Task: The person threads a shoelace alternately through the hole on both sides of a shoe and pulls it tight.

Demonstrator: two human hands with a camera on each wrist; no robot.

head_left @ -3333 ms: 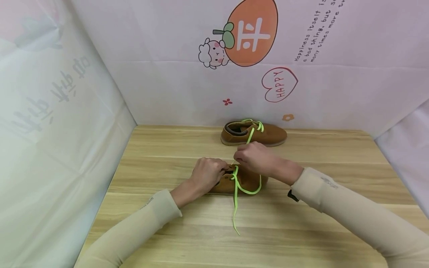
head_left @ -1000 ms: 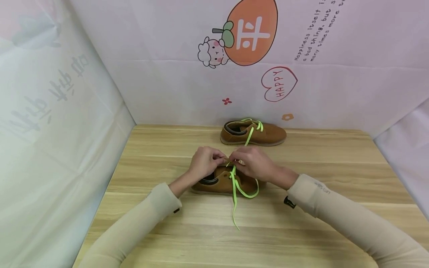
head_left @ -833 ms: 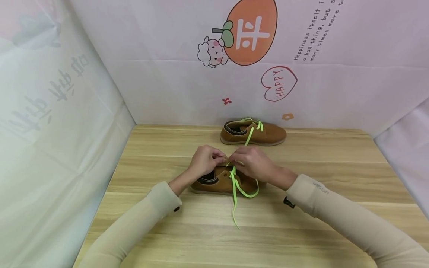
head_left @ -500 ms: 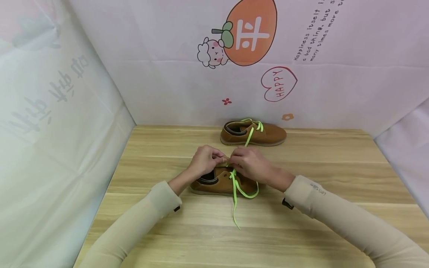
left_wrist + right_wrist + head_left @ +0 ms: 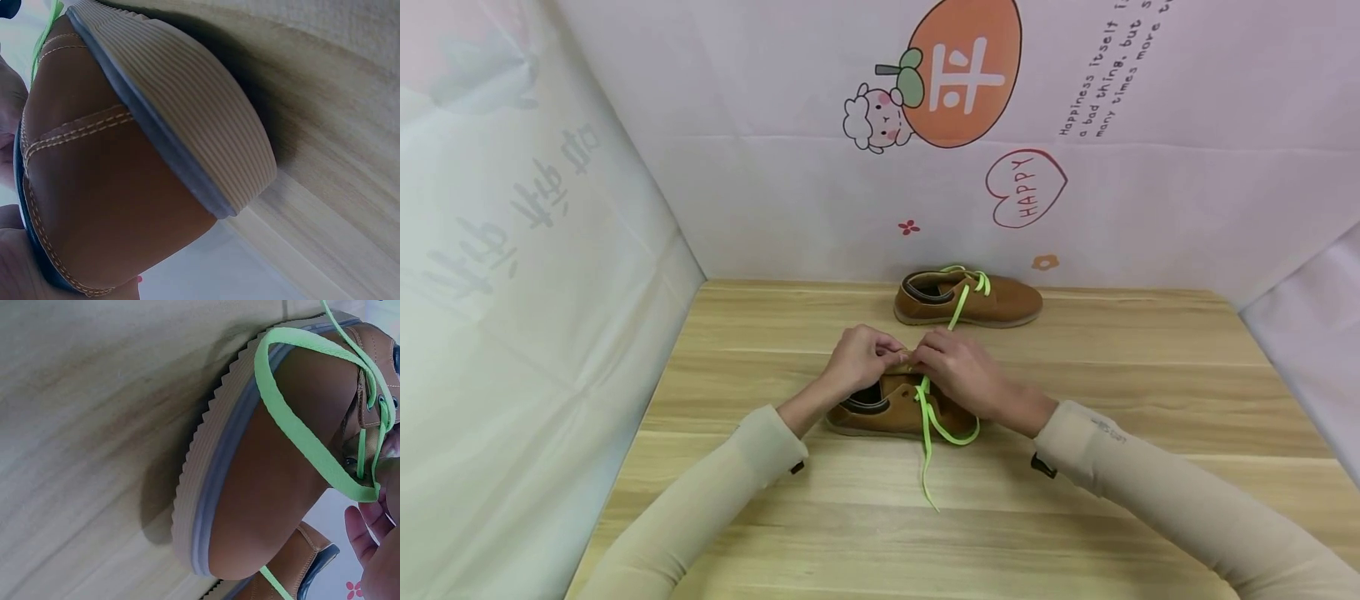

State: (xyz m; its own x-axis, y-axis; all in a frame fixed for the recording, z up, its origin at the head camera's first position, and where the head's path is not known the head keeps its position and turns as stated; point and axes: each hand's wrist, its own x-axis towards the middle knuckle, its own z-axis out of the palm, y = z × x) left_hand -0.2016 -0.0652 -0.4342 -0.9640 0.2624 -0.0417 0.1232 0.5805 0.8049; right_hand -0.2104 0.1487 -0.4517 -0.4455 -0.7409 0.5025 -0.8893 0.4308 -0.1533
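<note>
A brown leather shoe [image 5: 880, 421] lies on the table, toe to the right, with a neon-green shoelace [image 5: 927, 450] partly threaded near its toe. One lace end trails toward the table's front and a loop hangs over the toe side. My left hand [image 5: 859, 362] pinches the shoe's far eyelet flap. Close against it, my right hand [image 5: 961, 375] pinches the lace at that flap; its fingertips hide the exact hole. In the left wrist view the shoe's heel [image 5: 112, 187] fills the middle. The right wrist view shows the toe [image 5: 269, 506] and the lace loop [image 5: 300, 434].
Behind, a second brown shoe [image 5: 1011, 302] with green laces stands near the back wall sheet [image 5: 790, 217]. One of its laces runs toward my right hand. The wooden tabletop [image 5: 820, 533] extends around the front shoe.
Since the oldest frame, my hands have come together at the far flap and the shoe's opening has come into view. Over the last second, my right fingers have shifted slightly on the lace.
</note>
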